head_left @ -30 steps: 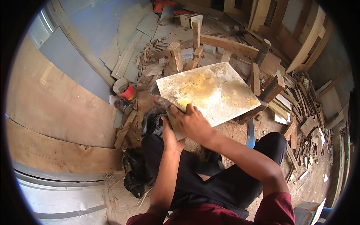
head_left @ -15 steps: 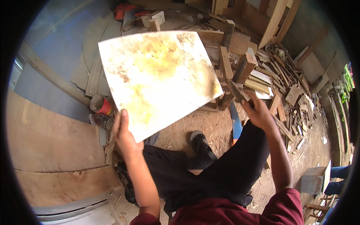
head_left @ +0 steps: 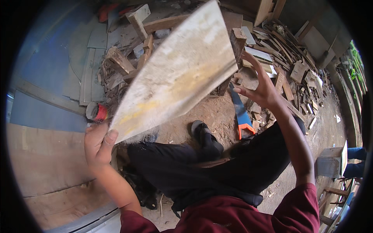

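Observation:
My left hand [head_left: 99, 144] grips a thin white board [head_left: 178, 73], stained yellow and grey, pinching its near-left corner between thumb and fingers. The board is tilted up and slants away to the far right, a little blurred. My right hand [head_left: 261, 86] is open beside the board's right edge, thumb and fingers spread, with nothing visible in it. No contact between that hand and the board can be made out. Below my right hand a handsaw [head_left: 241, 112], with a blue blade and an orange handle, rests near my right leg.
Beyond the board stands a rough wooden frame [head_left: 237, 39]. Wood offcuts [head_left: 299, 77] lie heaped at the right. A red can [head_left: 101, 112] sits at the left by a wooden panel [head_left: 50, 159]. At the far right is a grey box [head_left: 328, 163] near another person's blue-clad legs [head_left: 355, 161].
The board has swung from nearly level to a steep tilt, and my left hand has moved left and down. My right hand no longer shows the dark, flat, blade-like tool; its fingers have opened.

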Available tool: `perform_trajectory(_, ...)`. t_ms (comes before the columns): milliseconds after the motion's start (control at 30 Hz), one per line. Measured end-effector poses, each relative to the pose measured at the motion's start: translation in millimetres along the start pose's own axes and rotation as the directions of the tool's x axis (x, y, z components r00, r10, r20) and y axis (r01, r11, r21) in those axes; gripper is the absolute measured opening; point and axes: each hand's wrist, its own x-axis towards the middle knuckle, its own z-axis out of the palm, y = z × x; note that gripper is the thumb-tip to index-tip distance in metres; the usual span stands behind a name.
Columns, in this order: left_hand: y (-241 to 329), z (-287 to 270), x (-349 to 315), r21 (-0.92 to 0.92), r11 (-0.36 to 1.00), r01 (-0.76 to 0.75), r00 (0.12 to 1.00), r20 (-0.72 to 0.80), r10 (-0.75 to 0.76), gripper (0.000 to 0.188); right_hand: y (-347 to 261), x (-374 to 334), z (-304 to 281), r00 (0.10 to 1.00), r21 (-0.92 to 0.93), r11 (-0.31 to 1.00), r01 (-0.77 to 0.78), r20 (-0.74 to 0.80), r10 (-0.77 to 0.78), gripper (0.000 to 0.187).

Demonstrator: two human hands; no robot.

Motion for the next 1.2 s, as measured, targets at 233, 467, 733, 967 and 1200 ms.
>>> perform_trajectory(233,-40,75,41,0.041,0.993,-0.113,0.936,0.339,0.092,0.039,25,-9,6,0.984,0.170,0.984,-0.052,0.178,0.022,0.042)
perform_trajectory(467,-96,102,24,0.289,0.932,0.219,0.848,0.416,-0.328,0.059,34,-58,78,0.994,0.064,0.997,-0.034,0.110,0.027,0.018)
perform_trajectory(733,-88,100,43,0.215,0.976,-0.029,0.971,0.237,-0.023,0.029,24,-53,97,0.962,0.132,0.960,-0.248,0.152,0.228,0.013)
perform_trajectory(967,-45,109,58,0.200,0.980,-0.017,0.988,0.151,-0.013,0.021,37,-60,105,0.987,0.055,0.991,-0.126,0.107,0.120,0.020)
perform_trajectory(1200,-29,89,63,0.288,0.936,-0.201,0.980,0.061,0.191,0.014,20,-53,107,0.894,-0.189,0.969,-0.161,0.387,0.224,0.023)
